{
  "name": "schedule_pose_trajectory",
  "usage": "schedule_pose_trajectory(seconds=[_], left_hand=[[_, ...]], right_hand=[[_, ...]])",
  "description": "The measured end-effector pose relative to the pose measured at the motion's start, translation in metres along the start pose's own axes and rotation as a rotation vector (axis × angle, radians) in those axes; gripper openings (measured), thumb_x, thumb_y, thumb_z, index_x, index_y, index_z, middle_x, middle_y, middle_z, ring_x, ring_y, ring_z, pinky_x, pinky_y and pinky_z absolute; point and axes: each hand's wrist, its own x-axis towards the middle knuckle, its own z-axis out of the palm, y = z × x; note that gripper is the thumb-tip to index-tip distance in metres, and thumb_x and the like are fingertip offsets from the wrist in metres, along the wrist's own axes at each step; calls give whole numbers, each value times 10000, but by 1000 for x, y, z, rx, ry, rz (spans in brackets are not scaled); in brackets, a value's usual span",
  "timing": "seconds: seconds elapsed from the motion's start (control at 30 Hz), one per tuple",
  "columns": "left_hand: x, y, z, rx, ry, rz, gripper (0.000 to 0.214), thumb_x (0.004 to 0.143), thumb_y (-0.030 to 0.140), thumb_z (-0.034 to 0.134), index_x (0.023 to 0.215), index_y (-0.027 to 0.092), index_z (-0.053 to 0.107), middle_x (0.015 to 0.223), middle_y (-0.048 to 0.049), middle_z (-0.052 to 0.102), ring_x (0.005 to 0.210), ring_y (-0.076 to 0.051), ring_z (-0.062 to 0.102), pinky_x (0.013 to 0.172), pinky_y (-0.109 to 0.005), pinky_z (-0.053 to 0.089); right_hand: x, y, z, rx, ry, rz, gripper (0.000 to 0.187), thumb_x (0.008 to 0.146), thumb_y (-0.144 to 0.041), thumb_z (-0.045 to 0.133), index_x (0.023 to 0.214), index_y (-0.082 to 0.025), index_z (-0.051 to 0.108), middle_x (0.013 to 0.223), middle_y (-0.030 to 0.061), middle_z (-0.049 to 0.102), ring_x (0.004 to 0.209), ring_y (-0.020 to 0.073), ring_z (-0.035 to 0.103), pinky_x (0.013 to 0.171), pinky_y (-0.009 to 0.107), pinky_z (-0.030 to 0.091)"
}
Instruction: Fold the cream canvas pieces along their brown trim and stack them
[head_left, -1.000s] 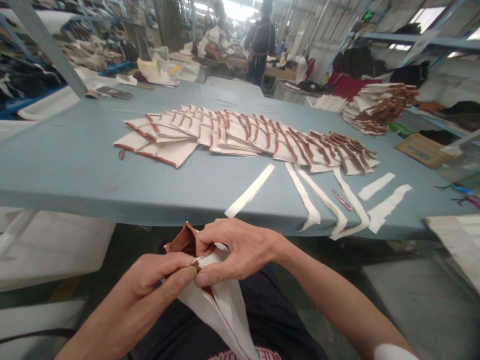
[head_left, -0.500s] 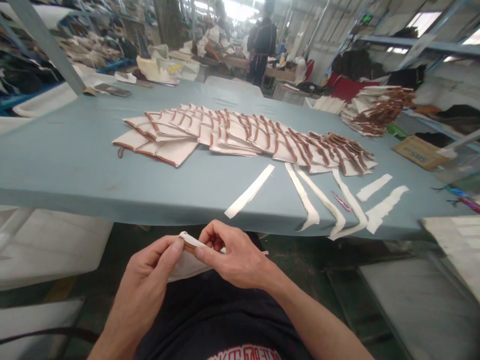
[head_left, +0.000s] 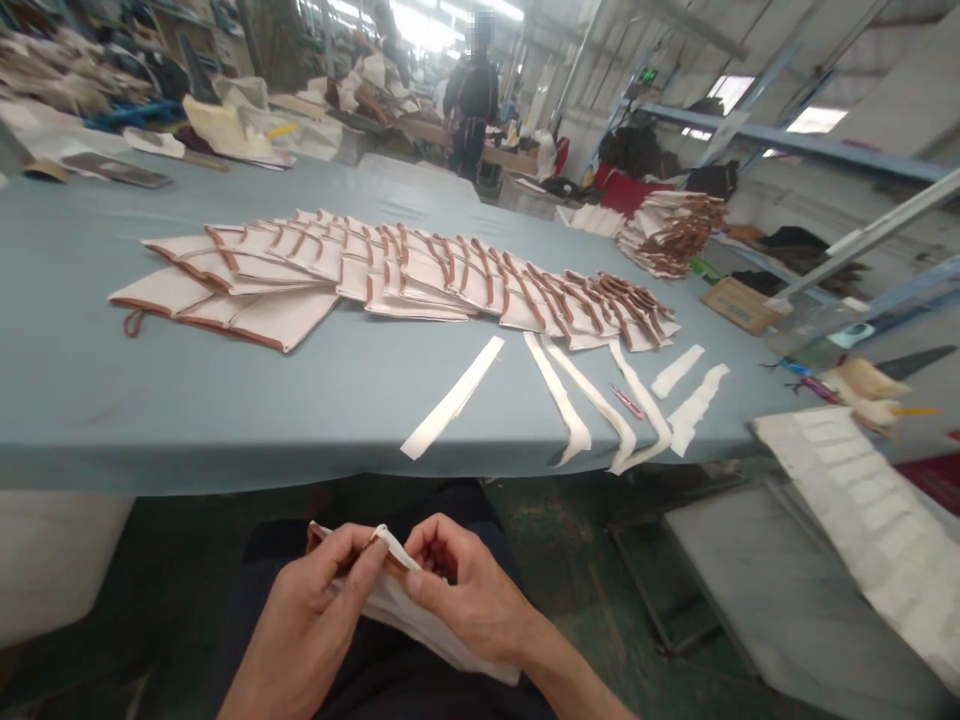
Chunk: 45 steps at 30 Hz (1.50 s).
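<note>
Over my lap, just below the table's front edge, both hands pinch a cream fabric piece with brown edging [head_left: 442,642]. My left hand [head_left: 319,610] grips its edge between thumb and forefinger. Close beside it, my right hand [head_left: 469,590] pinches the same edge, its fingers curled. A white strip of the fabric stands up between the two thumbs, with brown trim under it. Much of the piece hangs below and is partly hidden by my hands.
On the blue-grey table [head_left: 247,420] lies a long overlapping row of cream pieces with brown edging [head_left: 420,265]. Cream strips [head_left: 454,398] and a small pink tool [head_left: 626,402] lie nearer. A phone-like dark slab [head_left: 116,168] rests far left; a person [head_left: 471,105] stands beyond.
The view has turned to the right, so the table's contents appear further left. My hands sit lower in view, still pinching the fabric piece, and more of it shows below the right hand.
</note>
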Motion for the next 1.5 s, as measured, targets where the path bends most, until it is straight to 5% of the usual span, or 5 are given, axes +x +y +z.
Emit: schedule_pose_trajectory(seconds=[0.27,0.5,1.1,1.3,1.5], left_hand=[[26,-15,-8,44,-6,49,485,1046,640,674,809,235,797,793,-29,771,699,-227,662,659,-273,528],[28,4,-15,-13,-78,74,427,1055,588,684,862,236,829,745,-13,749,685,-208,681,638,-241,546],[50,30,-34,-28,-248,68,314,903,540,815,905,239,905,843,-76,865,741,-262,808,644,-253,623],[55,9,-34,124,-172,63,513,1000,667,681,763,232,810,770,-58,826,719,-244,764,630,-252,581],[61,-10,-24,172,-124,42,509,973,694,656,878,222,820,862,-53,860,790,-260,774,713,-283,597]], right_hand=[[42,-16,-31,-313,393,-195,172,914,-362,755,926,-227,649,876,21,687,816,184,603,803,330,541],[36,-42,-11,-150,52,-214,248,914,-389,826,1001,-211,677,896,-3,739,778,150,656,763,297,557],[45,-47,-11,-264,95,-310,266,998,-440,798,989,-209,667,875,-10,733,753,136,655,726,271,532],[45,-2,-28,-791,329,-295,187,1059,-305,750,901,-221,694,733,-36,735,623,135,669,611,249,489],[71,44,-49,-1021,571,-432,177,1016,-246,782,1183,-199,745,1222,155,811,1108,305,729,954,420,550]])
